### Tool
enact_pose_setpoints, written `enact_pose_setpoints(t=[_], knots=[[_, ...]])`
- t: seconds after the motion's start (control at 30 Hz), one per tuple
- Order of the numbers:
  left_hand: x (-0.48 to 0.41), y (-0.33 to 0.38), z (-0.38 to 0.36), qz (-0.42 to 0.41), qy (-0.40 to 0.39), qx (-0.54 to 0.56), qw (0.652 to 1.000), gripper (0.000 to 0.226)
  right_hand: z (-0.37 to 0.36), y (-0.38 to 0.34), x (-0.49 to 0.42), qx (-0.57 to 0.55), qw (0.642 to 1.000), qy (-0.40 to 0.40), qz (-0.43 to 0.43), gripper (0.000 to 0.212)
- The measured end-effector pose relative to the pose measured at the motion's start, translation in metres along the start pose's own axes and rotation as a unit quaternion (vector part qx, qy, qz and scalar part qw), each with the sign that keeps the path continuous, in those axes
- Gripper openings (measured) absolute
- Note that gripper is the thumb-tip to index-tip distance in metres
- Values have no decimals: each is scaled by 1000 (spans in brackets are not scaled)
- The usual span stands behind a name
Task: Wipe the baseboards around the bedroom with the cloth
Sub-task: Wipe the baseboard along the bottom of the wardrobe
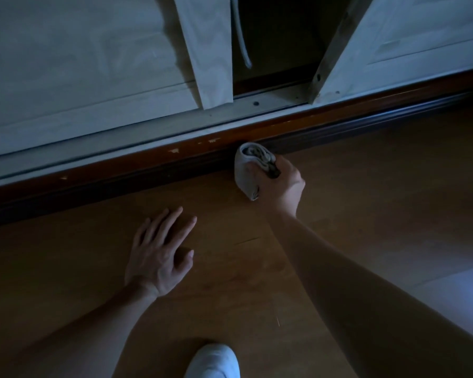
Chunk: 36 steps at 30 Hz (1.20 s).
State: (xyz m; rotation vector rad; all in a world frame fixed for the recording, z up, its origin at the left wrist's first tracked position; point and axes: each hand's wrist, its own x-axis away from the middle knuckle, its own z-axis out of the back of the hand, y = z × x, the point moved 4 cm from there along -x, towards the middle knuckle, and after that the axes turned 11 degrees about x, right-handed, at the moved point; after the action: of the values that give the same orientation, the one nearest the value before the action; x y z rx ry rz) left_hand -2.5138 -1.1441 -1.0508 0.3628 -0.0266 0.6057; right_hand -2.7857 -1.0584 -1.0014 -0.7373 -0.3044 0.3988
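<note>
White shoe [212,361], right hand [280,184] fingers [273,170] gripping cloth [247,170] against baseboard [148,170]

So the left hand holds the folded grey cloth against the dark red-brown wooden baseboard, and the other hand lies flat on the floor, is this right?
Not quite: the head view shows the right hand holding the folded grey cloth against the dark red-brown wooden baseboard. The left hand lies flat on the brown wooden floor.

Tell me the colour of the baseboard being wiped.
Reddish-brown wood with pale chipped spots: baseboard, clearest in the head view.
</note>
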Motion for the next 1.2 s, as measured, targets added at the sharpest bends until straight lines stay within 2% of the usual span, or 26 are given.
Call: enact_pose_setpoints(t=[0.17, 0.33, 0.53, 0.73, 0.87, 1.0, 1.1, 1.2], knots=[[0, -1, 0, -5, 5, -4, 1000, 66, -7, -5, 2, 8, 999, -24, 29, 35], [1, -1, 0, -1, -11, -8, 1000, 66, 12, 6, -6, 9, 999, 39, -18, 35], [1, -2, 1, 15, -18, -5, 1000, 68, -2, -21, -4, 15, 996, -76, 42, 37], [0, 0, 2, 21, -22, -2, 1000, 66, 30, 2, -21, 47, 998, -44, 0, 40], [1, 3, 8, 22, -31, -4, 999, 68, 22, -8, -22, 49, 996, -72, -2, 35], [-1, 3, 9, 21, -36, 6, 999, 69, 2, -18, -9, 37, 994, -98, 28, 39], [-2, -1, 6, 12, -29, 10, 999, 69, 4, -16, -9, 41, 996, -67, 39, 33], [-1, -1, 3, -3, -16, 11, 1000, 68, 28, 5, -20, 35, 999, -1, -3, 26]])
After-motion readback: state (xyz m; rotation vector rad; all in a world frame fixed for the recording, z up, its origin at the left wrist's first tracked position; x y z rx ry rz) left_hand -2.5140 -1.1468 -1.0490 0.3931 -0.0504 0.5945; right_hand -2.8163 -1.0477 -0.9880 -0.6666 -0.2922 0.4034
